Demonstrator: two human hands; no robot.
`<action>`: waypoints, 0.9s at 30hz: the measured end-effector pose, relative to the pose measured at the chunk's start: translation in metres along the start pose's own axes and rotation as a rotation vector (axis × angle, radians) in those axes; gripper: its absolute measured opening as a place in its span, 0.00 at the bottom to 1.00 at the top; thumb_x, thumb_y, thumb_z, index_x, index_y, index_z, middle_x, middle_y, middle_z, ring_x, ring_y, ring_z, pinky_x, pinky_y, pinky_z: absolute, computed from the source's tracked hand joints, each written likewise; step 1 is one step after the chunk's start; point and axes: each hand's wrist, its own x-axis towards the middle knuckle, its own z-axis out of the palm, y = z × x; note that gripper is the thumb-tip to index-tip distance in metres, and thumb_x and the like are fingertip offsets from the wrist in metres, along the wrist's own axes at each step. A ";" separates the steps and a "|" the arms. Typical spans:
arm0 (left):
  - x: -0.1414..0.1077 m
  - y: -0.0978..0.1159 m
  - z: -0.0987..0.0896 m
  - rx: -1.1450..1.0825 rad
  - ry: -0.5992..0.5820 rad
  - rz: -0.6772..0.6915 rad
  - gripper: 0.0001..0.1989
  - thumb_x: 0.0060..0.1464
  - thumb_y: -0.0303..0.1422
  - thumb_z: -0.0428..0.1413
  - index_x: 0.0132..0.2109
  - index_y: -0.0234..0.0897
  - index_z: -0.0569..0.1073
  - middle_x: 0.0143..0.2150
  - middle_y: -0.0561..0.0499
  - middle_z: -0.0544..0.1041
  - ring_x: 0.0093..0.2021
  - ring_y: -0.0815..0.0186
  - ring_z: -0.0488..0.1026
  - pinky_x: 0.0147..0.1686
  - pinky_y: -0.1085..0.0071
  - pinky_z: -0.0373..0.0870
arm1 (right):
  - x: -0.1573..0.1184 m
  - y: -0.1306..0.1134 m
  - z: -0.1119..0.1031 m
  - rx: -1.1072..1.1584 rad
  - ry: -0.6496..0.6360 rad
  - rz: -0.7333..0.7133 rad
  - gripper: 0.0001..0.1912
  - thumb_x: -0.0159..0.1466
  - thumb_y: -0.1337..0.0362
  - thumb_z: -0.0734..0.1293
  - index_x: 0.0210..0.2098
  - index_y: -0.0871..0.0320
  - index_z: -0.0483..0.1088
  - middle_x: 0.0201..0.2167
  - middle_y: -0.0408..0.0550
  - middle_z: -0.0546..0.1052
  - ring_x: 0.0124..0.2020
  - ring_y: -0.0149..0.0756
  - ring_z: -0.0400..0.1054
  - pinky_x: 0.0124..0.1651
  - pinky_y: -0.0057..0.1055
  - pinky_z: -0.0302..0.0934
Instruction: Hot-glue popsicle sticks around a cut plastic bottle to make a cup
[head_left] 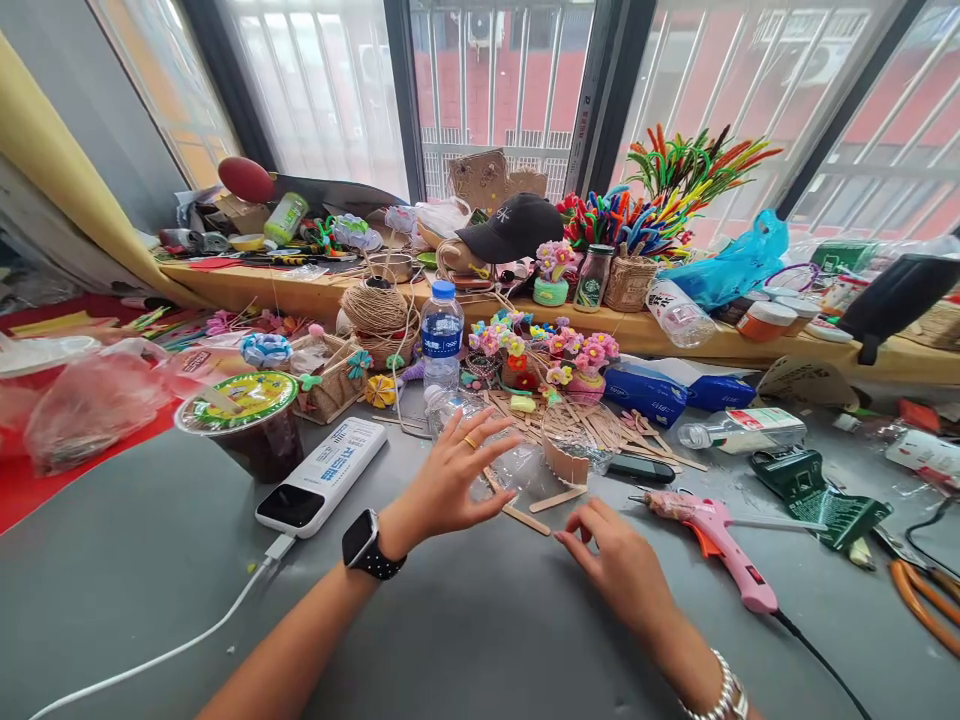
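Note:
My left hand (454, 480) hovers above the table with its fingers spread and nothing in them. A black watch (367, 548) is on that wrist. My right hand (619, 560) is curled, thumb and forefinger drawn together near the end of a wooden craft stick (527, 520); whether something small is between them, I cannot make out. Just beyond lies another craft stick (559, 499). A curved piece made of short stick lengths (566, 466) stands at the near side of a clear plastic bottle (581, 435) lying down. More loose craft sticks (637, 440) are heaped behind.
A pink glue gun (712, 530) and orange-handled scissors (922, 600) lie at the right. On the left are a white power bank (330, 475) with its cable and a lidded drink cup (259, 445). An upright water bottle (442, 340) stands behind my left hand.

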 end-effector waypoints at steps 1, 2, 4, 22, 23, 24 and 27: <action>-0.001 -0.002 -0.002 0.008 -0.008 -0.005 0.24 0.52 0.38 0.51 0.56 0.41 0.60 0.59 0.48 0.61 0.62 0.56 0.48 0.60 0.50 0.39 | -0.004 0.002 0.000 0.004 -0.006 0.012 0.08 0.61 0.60 0.59 0.31 0.56 0.65 0.29 0.42 0.69 0.27 0.31 0.67 0.30 0.28 0.57; -0.003 -0.004 -0.004 0.014 -0.014 -0.014 0.24 0.52 0.37 0.51 0.56 0.41 0.60 0.59 0.48 0.61 0.62 0.56 0.48 0.60 0.50 0.38 | -0.007 0.004 0.000 0.002 -0.013 0.028 0.07 0.61 0.60 0.59 0.31 0.56 0.65 0.29 0.42 0.69 0.28 0.32 0.67 0.30 0.28 0.58; -0.007 -0.008 -0.009 0.020 -0.028 -0.031 0.23 0.52 0.36 0.51 0.56 0.42 0.60 0.59 0.49 0.60 0.62 0.56 0.48 0.60 0.49 0.38 | -0.010 0.006 0.000 -0.013 -0.031 0.060 0.07 0.62 0.61 0.59 0.33 0.56 0.65 0.31 0.43 0.70 0.29 0.33 0.68 0.31 0.29 0.59; -0.035 -0.045 -0.027 -0.056 0.006 -0.180 0.18 0.57 0.38 0.45 0.55 0.44 0.62 0.62 0.52 0.55 0.64 0.57 0.42 0.60 0.52 0.41 | -0.010 0.006 0.001 -0.047 -0.114 0.119 0.10 0.63 0.60 0.56 0.34 0.55 0.66 0.33 0.44 0.70 0.33 0.35 0.68 0.32 0.31 0.61; -0.036 -0.047 -0.026 -0.052 0.015 -0.190 0.19 0.58 0.38 0.45 0.56 0.44 0.61 0.62 0.52 0.55 0.64 0.57 0.42 0.60 0.52 0.41 | -0.010 0.006 0.001 -0.049 -0.112 0.119 0.10 0.63 0.60 0.56 0.34 0.55 0.66 0.34 0.44 0.70 0.33 0.35 0.68 0.32 0.31 0.61; -0.037 -0.049 -0.026 -0.045 0.023 -0.199 0.19 0.58 0.38 0.44 0.56 0.44 0.61 0.63 0.52 0.54 0.64 0.56 0.41 0.60 0.52 0.41 | -0.010 0.006 0.001 -0.051 -0.108 0.117 0.10 0.63 0.60 0.56 0.35 0.55 0.66 0.34 0.44 0.70 0.33 0.35 0.68 0.32 0.31 0.61; -0.039 -0.053 -0.025 -0.019 0.047 -0.211 0.20 0.58 0.38 0.44 0.58 0.44 0.59 0.63 0.52 0.52 0.64 0.57 0.40 0.60 0.53 0.40 | -0.010 0.007 0.002 -0.076 -0.088 0.099 0.12 0.63 0.59 0.55 0.37 0.55 0.67 0.35 0.45 0.71 0.34 0.35 0.69 0.33 0.30 0.62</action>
